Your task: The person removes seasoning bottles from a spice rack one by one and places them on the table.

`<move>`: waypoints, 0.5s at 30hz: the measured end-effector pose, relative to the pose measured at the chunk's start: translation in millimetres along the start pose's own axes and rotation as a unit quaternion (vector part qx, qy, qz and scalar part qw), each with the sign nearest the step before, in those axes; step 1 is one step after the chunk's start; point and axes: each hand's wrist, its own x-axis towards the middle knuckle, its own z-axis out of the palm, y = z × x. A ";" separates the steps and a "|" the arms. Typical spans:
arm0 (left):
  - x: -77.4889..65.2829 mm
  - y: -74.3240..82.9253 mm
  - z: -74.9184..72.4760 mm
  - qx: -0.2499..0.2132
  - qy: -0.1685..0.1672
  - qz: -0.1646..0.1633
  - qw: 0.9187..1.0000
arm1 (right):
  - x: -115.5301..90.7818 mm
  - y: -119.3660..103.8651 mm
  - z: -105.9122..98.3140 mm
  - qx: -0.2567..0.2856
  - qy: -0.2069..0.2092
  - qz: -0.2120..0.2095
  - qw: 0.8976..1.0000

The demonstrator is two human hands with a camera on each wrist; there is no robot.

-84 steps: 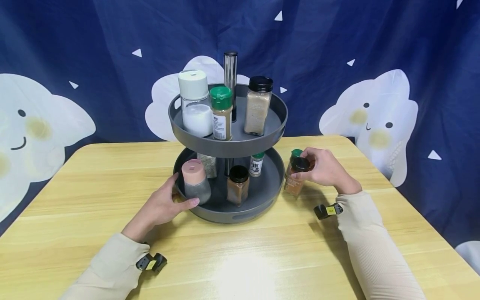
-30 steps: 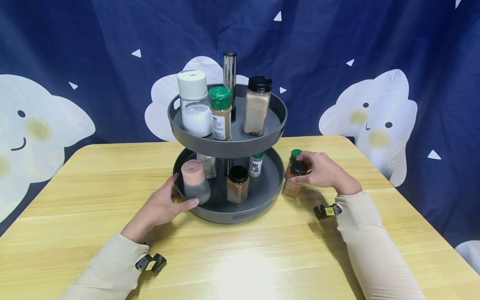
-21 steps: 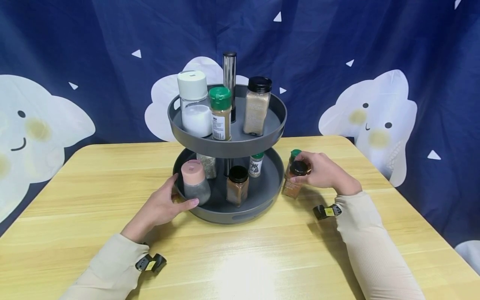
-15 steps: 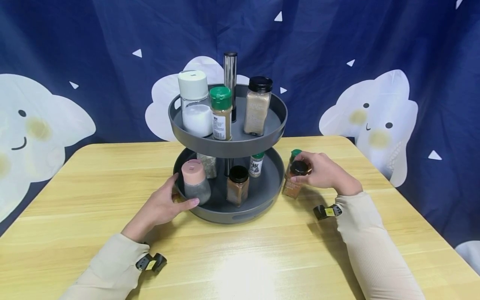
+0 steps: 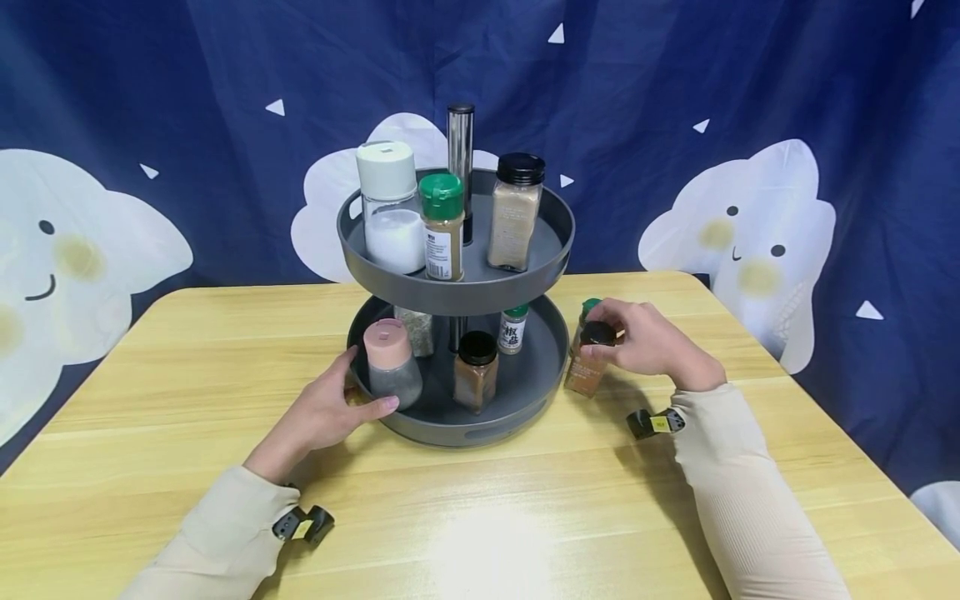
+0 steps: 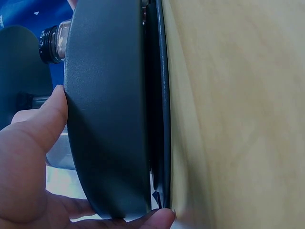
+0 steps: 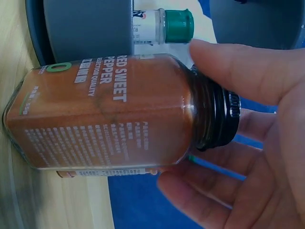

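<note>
Beside the two-tier rack (image 5: 480, 433), my right hand (image 5: 637, 337) pinches a glass spice jar (image 5: 584, 376) near its black lid. In the right wrist view the label on the jar (image 7: 109, 107) reads "red sweet pepper", and thumb and fingers lie at both sides of its neck. The jar is upright at the tabletop; whether its base touches is hard to tell. My left hand (image 5: 322, 414) grips the lower tier's rim at the left, thumb over the edge, next to a pink-capped shaker (image 5: 393, 367). The left wrist view shows the fingers along the grey wall (image 6: 105, 109).
A green-capped jar (image 5: 589, 310) stands just behind the held one. On the lower tier are a black-lidded brown jar (image 5: 476, 379) and a small green-capped bottle (image 5: 513, 329). The upper tier carries a white-capped shaker (image 5: 390, 208), a green-capped jar (image 5: 442, 225) and a tall black-lidded jar (image 5: 515, 212).
Since the earliest frame, my right hand and the spice jar have come slightly down and left. In the last half second the right hand has risen a little on the jar. The left hand stays.
</note>
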 end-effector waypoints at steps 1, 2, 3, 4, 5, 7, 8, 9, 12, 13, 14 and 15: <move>0.1 0.2 0.1 0.000 0.000 0.000 1.000 | 0.2 0.0 0.0 0.005 0.004 0.000 1.000; 0.1 0.4 0.1 0.001 0.000 -0.001 1.000 | 0.4 0.1 0.2 0.009 0.009 -0.002 1.000; 0.2 0.5 0.1 0.000 0.000 -0.001 1.000 | 0.6 0.2 0.3 0.014 0.013 -0.004 1.000; 0.3 0.6 0.1 0.000 0.000 -0.001 1.000 | 0.9 0.2 0.5 0.015 0.017 -0.006 1.000; 0.4 0.6 0.2 0.000 0.000 -0.001 1.000 | 1.2 0.2 0.7 0.015 0.021 -0.008 1.000; 0.6 0.5 0.3 -0.002 0.000 -0.001 1.000 | 1.8 0.2 1.3 0.015 0.029 -0.013 0.999; 0.7 0.4 0.4 -0.002 0.000 -0.001 1.000 | 2.1 -0.1 1.7 0.016 0.035 -0.015 0.999; 0.8 0.3 0.5 -0.002 0.000 -0.001 1.000 | 2.6 -0.4 2.2 0.018 0.041 -0.017 0.999; 0.8 -0.4 0.7 -0.002 0.000 0.002 1.000 | 4.2 -1.5 4.2 0.022 0.062 -0.019 0.998; 0.7 -0.6 0.7 -0.002 0.000 0.003 1.000 | 4.8 -2.3 4.9 0.024 0.067 -0.018 0.997; 0.6 -0.9 0.7 -0.002 0.001 0.004 1.000 | 5.3 -3.4 5.6 0.026 0.074 -0.018 0.997; 0.3 -1.0 0.7 -0.002 0.001 0.005 1.000 | 5.8 -4.6 6.2 0.029 0.080 -0.018 0.996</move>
